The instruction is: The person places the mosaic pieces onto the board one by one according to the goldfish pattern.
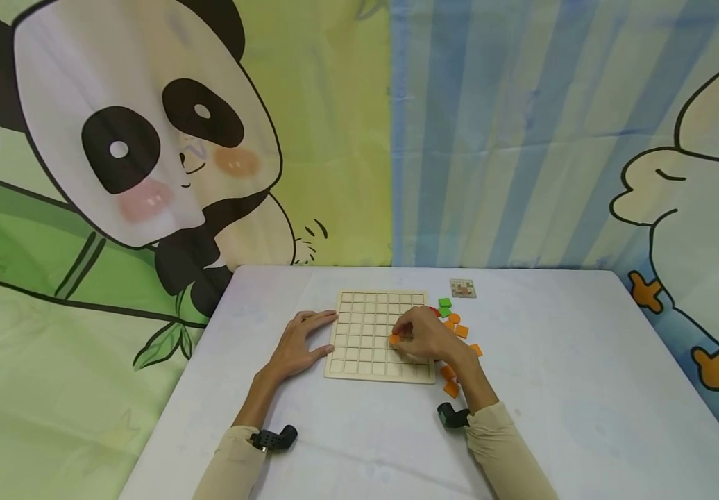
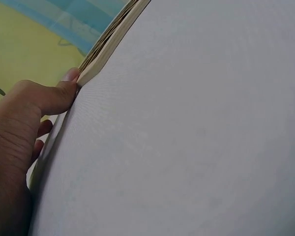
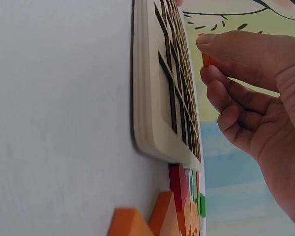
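Observation:
A pale wooden board (image 1: 359, 340) with a square grid of recesses lies on the white table. My left hand (image 1: 297, 347) rests at its left edge, thumb and fingers spread; in the left wrist view the thumb (image 2: 56, 98) touches the board's corner. Over the right half of the board, my right hand (image 1: 425, 335) pinches a small orange piece (image 1: 394, 339) between thumb and fingertips. The right wrist view shows that orange piece (image 3: 205, 54) edge-on, held above the grid, with the other fingers curled beneath. Its exact shape cannot be made out.
Several loose orange pieces (image 1: 451, 389) lie right of the board, partly hidden by the right arm. Green pieces (image 1: 445, 303) and a red piece (image 3: 178, 182) are there too. A small patterned card (image 1: 463, 288) lies near the table's back edge.

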`<state>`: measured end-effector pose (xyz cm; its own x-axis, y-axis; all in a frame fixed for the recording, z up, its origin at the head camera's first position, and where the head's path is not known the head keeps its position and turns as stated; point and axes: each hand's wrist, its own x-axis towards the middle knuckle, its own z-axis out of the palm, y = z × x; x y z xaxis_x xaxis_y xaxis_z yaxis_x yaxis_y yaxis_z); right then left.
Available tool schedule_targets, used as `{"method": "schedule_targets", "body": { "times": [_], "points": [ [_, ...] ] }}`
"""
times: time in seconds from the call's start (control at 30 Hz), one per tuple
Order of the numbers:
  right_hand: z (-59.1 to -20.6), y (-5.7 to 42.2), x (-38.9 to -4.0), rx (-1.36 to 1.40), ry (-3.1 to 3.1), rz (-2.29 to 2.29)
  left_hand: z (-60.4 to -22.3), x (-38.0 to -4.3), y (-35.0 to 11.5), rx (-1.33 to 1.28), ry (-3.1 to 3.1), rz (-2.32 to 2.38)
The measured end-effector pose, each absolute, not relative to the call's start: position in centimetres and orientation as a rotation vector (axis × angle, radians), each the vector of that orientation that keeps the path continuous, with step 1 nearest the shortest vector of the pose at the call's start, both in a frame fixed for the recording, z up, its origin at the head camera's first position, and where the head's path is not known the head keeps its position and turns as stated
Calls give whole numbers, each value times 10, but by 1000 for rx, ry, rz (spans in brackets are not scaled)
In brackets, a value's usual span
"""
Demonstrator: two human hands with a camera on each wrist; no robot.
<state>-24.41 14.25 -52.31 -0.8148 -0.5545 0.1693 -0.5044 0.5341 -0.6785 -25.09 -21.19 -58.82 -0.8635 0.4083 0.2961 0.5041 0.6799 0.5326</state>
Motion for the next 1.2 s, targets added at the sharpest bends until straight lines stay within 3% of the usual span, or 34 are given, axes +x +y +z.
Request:
{"method": "schedule_targets", "body": {
  "times": [1.2],
  "points": [
    [-528,97,-257,-948,2642,-1177,-590,-252,-214,-742,-2737,-950]
  ]
}}
